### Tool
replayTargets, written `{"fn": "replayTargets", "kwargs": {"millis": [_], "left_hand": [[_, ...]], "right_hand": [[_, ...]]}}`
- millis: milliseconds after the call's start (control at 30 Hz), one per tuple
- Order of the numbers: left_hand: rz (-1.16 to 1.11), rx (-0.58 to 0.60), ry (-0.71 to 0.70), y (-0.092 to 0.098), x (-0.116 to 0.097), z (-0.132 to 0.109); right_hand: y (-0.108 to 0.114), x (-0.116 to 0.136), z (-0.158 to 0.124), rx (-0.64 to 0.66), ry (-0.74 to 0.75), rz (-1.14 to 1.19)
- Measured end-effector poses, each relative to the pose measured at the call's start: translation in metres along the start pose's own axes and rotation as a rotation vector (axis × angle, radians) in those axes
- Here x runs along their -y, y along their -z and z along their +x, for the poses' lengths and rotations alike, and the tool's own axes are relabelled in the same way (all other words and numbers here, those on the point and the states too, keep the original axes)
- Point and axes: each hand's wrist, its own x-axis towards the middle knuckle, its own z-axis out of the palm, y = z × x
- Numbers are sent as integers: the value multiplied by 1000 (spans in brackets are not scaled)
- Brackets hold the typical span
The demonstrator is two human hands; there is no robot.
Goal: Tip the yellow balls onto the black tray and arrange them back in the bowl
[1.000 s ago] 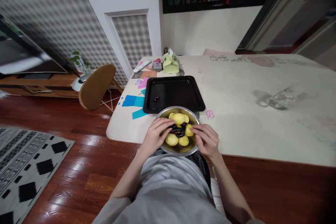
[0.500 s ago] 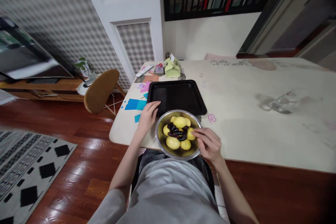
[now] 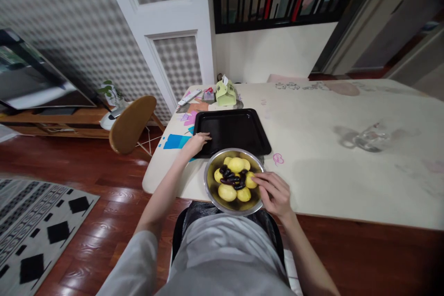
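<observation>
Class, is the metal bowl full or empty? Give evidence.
Partly full: the metal bowl holds yellow lumps with dark pieces piled on them; the right hand touches one lump.

A loose, plain, light grey top (image 3: 229, 254) is worn, seen at 6 o'clock in the view. Its wide left sleeve (image 3: 128, 268) is ended near the elbow, at 7 o'clock. Both forearms are left uncovered, and the left hand (image 3: 198, 141) and right hand (image 3: 274, 190) are bare.
</observation>
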Motion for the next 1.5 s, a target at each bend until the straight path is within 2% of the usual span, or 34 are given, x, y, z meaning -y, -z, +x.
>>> {"fn": "replayTargets", "kwargs": {"millis": [200, 300, 400, 500, 667, 833, 967, 1133, 1367, 1500], "left_hand": [[-46, -47, -10, 7, -8, -1], [-103, -167, -45, 15, -22, -9], [-172, -348, -104, 24, -51, -25], [-237, -460, -100, 33, -91, -46], [-350, -441, -129, 39, -153, -79], [-397, -411, -206, 25, -186, -97], [-414, -371, -261, 12, -203, -108], [-458, -341, -263, 7, -216, -121], [-493, -369, -263, 1, -215, -125], [-492, -327, -238, 2, -214, -127]], "right_hand": [[0, 0, 0, -2, 18, -11], [0, 0, 0, 2, 20, -14], [0, -1, -1, -2, 17, -19], [-1, -1, -2, -3, 1, -9], [-2, -1, -4, -1, -20, -9], [1, 0, -3, -17, -17, -21], [3, 13, 3, -79, -19, -73], [1, 34, 10, -52, -25, -39], [-6, 42, 11, 5, -57, 105], [-6, 46, 14, 28, -69, 100]]}}
